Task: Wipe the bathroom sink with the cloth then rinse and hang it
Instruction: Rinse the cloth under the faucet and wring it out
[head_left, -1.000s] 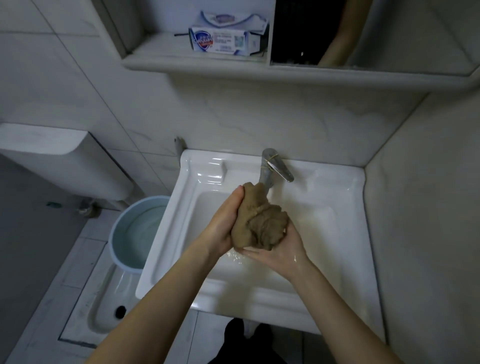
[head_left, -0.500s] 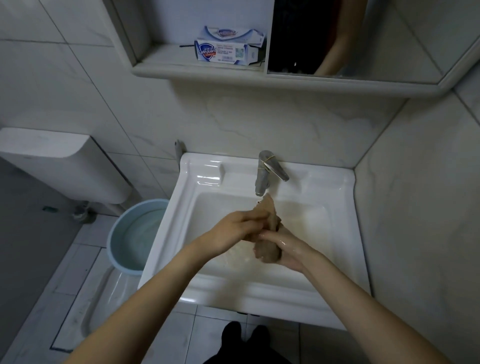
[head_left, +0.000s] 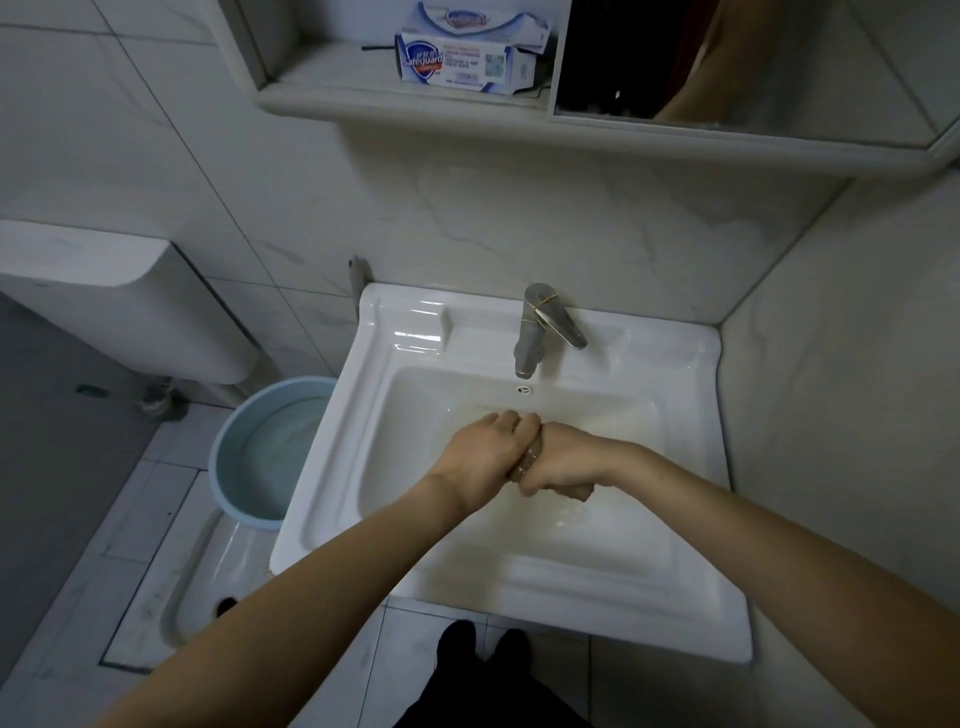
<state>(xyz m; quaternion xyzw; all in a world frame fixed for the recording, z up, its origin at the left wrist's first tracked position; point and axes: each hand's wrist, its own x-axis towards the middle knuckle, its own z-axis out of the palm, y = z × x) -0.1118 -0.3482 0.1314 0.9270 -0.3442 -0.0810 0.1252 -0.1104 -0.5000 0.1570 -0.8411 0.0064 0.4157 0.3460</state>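
Note:
A brown cloth (head_left: 532, 460) is squeezed into a tight roll between both my hands, over the basin of the white sink (head_left: 691, 358). My left hand (head_left: 485, 454) grips its left part and my right hand (head_left: 563, 460) grips its right part, with a brown end poking out under the right hand. Most of the cloth is hidden inside my fists. The chrome tap (head_left: 535, 327) stands at the back of the sink, a little beyond my hands. I see no stream of water from it. The basin floor looks wet.
A pale blue bucket (head_left: 228, 467) holding water stands on the floor left of the sink, beside a squat toilet pan (head_left: 192, 592). A white cistern (head_left: 104, 291) hangs on the left wall. A soap box (head_left: 457, 60) sits on the shelf above, next to a mirror (head_left: 727, 57).
The cloth went from a loose bunch held up near the tap to a tight roll squeezed low over the basin. Both hands moved down and closed on it.

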